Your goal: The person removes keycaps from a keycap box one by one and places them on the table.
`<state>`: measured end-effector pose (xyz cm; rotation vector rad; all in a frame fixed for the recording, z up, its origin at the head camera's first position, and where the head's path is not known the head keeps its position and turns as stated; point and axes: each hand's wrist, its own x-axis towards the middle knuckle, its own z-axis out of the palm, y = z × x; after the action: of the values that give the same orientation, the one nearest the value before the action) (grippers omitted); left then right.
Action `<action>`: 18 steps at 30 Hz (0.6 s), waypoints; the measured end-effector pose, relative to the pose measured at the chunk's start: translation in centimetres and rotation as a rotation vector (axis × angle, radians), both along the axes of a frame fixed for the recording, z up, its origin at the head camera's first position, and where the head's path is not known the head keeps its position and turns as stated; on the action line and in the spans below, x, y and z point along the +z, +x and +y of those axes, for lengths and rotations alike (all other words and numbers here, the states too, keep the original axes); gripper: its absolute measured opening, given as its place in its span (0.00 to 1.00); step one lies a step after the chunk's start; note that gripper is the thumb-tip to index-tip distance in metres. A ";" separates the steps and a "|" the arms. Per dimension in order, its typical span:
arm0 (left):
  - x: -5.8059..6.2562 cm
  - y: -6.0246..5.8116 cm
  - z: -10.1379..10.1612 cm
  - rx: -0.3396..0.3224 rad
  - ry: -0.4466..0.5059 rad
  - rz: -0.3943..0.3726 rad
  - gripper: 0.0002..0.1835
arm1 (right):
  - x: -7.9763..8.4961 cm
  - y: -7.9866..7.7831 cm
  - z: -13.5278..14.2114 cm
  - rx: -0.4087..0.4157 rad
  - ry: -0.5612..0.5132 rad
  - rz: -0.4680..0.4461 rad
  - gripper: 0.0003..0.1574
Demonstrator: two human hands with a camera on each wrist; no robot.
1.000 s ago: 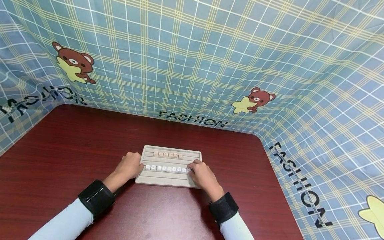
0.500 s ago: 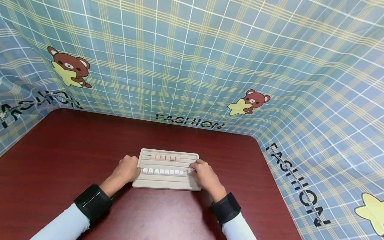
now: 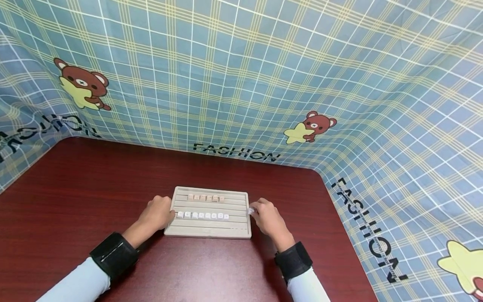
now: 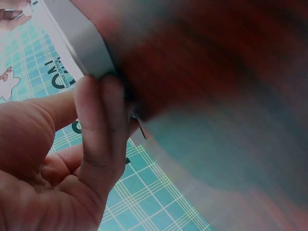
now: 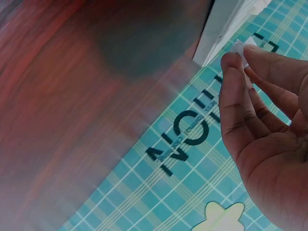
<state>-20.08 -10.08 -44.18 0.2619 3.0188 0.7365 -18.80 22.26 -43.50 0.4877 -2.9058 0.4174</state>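
A beige ridged board [image 3: 211, 231] lies on the table, bearing a row of white keycaps [image 3: 207, 215] and, farther back, a row of pale pinkish keycaps [image 3: 203, 197]. My left hand [image 3: 156, 214] grips the board's left edge; in the left wrist view, thumb and fingers pinch the board's side [image 4: 91, 50]. Just by the right edge, my right hand [image 3: 268, 218] pinches a single white keycap [image 5: 239, 50] between thumb and fingertips. The fingers partly cover this keycap.
The dark red wooden table [image 3: 113, 180] extends around the board. A blue checked cloth [image 3: 226, 84] with bears and lettering rises behind the table and along both sides.
My right hand has drawn the white keycap away from the right end of the white row, rightward to the board's edge. My left hand keeps its grip. The head view has shifted slightly.
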 end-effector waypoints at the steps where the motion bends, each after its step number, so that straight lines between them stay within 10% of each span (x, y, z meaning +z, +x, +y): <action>1: 0.0 0.0 0.0 0.000 0.000 0.000 0.06 | 0.0 0.0 0.2 0.001 0.001 0.009 0.09; 18: -0.2 -0.1 0.0 0.006 -0.019 0.012 0.06 | -1.0 0.2 3.4 -0.088 0.034 0.020 0.06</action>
<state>-20.17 -10.11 -44.38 0.2575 3.0380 0.7086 -18.58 25.69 -44.49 0.3648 -2.9059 0.3487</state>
